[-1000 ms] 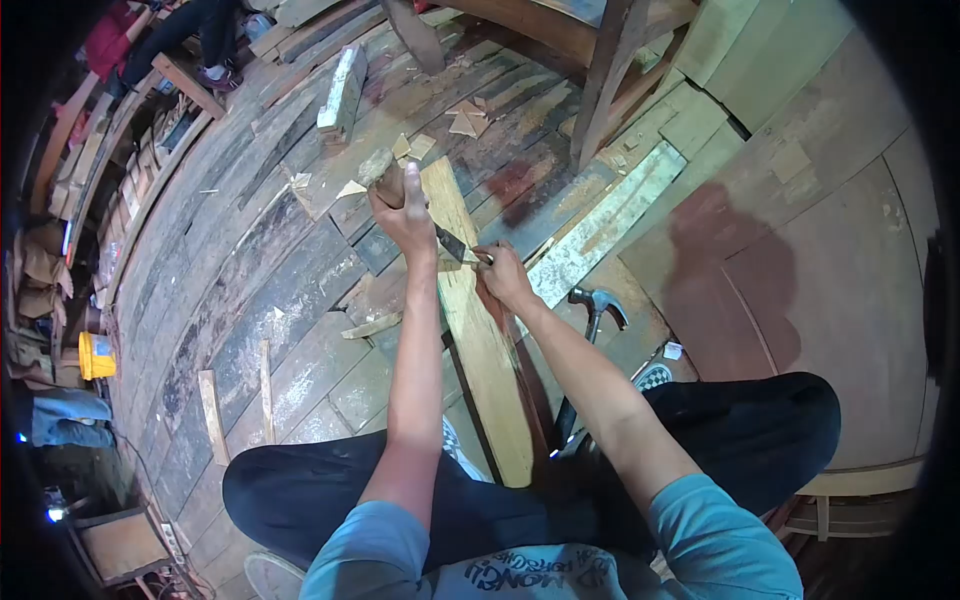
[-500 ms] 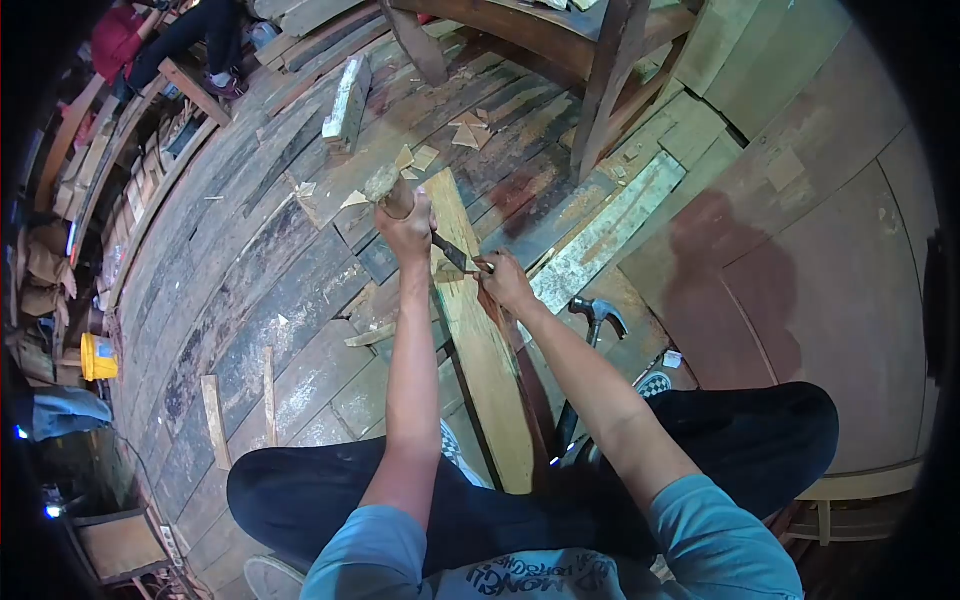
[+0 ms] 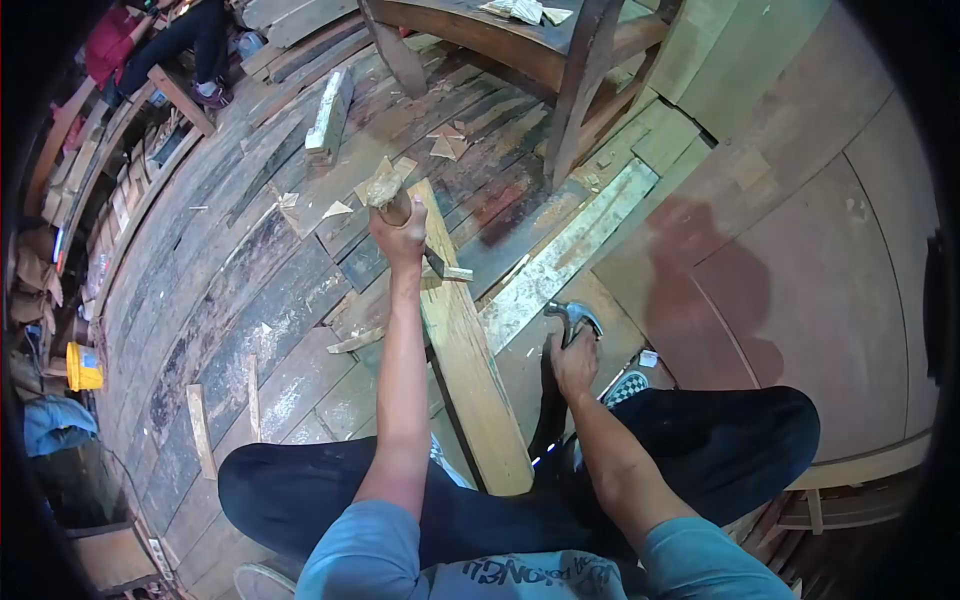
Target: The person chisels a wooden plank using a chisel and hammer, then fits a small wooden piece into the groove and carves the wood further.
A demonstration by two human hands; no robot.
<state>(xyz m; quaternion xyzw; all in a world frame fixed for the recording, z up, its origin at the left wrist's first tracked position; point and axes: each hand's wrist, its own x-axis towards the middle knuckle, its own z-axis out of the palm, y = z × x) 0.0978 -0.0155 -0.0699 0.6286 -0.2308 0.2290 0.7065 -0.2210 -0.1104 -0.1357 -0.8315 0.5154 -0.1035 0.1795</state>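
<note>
My left hand (image 3: 400, 238) is wrapped round the wooden handle of a chisel (image 3: 434, 261), whose battered butt end sticks up above the fist. The dark blade points down to the right at the wooden beam (image 3: 470, 385), which runs from between my legs toward the far side. A small loose-looking piece of wood (image 3: 459, 274) lies across the beam beside the blade tip. My right hand (image 3: 574, 364) is closed on a claw hammer (image 3: 574, 318), just under its metal head. Most of the hammer handle is hidden by the hand and arm.
Wood scraps (image 3: 447, 146) and a pale block (image 3: 330, 112) lie on the plank floor. A whitish board (image 3: 570, 255) lies right of the beam. A wooden bench (image 3: 480, 35) stands ahead. A yellow bucket (image 3: 85, 367) is at left; another person (image 3: 185, 45) sits far left.
My right hand has left the chisel tip area and moved down and right onto the hammer, taking hold of it. The left hand still holds the chisel on the beam.
</note>
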